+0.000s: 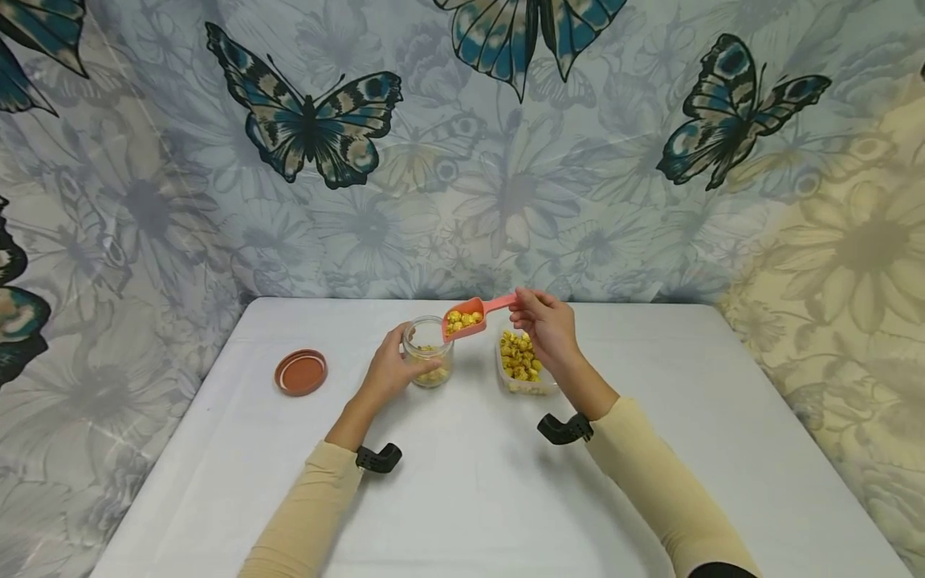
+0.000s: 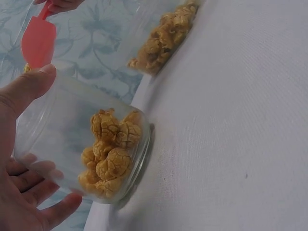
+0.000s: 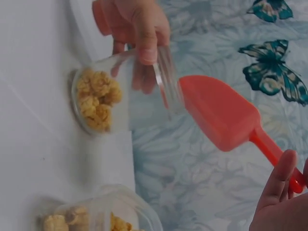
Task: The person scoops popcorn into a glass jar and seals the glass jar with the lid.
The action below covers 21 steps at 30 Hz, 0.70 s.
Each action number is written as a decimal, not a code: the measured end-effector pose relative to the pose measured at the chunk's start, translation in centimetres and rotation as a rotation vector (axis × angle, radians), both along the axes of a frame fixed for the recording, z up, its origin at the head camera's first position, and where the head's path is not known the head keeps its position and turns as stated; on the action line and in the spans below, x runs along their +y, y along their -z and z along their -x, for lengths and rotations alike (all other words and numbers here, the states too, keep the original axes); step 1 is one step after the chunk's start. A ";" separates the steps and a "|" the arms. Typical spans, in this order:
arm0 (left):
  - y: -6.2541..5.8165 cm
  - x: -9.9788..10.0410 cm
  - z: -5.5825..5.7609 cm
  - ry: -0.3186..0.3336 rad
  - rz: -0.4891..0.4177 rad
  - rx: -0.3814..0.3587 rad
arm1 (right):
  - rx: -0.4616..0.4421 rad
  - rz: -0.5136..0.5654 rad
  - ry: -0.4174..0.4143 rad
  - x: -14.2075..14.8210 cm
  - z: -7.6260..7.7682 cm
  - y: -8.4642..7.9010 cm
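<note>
My left hand (image 1: 393, 368) grips a clear glass jar (image 2: 72, 120) standing on the table, thumb on one side and fingers round the other. Several pieces of caramel popcorn (image 2: 108, 154) lie at the jar's bottom. In my right hand (image 1: 551, 327) is the handle of a coral-red scoop (image 3: 216, 113), pinched near its end. The scoop carries popcorn (image 1: 462, 322), and its front edge is at the jar's mouth, over the rim. Below the right hand stands a clear plastic tub (image 1: 526, 388) holding more popcorn (image 1: 519, 356).
A reddish-brown round lid (image 1: 300, 372) lies on the white-covered table (image 1: 462, 498), left of the jar. Behind the table's far edge hangs a butterfly-patterned cloth (image 1: 506, 201). Black cameras are strapped to the left wrist (image 1: 379, 458) and right wrist (image 1: 565, 429).
</note>
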<state>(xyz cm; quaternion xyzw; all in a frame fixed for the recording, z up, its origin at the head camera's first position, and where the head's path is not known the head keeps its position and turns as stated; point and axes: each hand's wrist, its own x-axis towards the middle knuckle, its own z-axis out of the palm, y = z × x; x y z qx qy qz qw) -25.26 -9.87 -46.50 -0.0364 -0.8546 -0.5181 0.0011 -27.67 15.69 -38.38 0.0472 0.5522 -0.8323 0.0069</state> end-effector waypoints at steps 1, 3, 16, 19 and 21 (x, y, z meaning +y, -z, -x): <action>0.0 0.0 0.0 0.002 0.005 0.001 | 0.010 -0.013 0.001 -0.2 0.1 -0.1; -0.1 -0.1 0.1 0.006 0.012 -0.001 | 0.037 -0.042 0.005 -0.5 0.2 -0.4; -0.2 -0.1 0.1 0.009 0.010 0.004 | 0.182 -0.106 -0.017 -1.7 1.0 -1.5; -0.1 -0.1 0.1 0.006 0.015 -0.005 | 0.210 -0.121 -0.006 -2.1 1.1 -1.6; -0.1 -0.1 0.2 0.007 0.021 -0.010 | 0.227 -0.132 0.004 -2.3 1.2 -1.6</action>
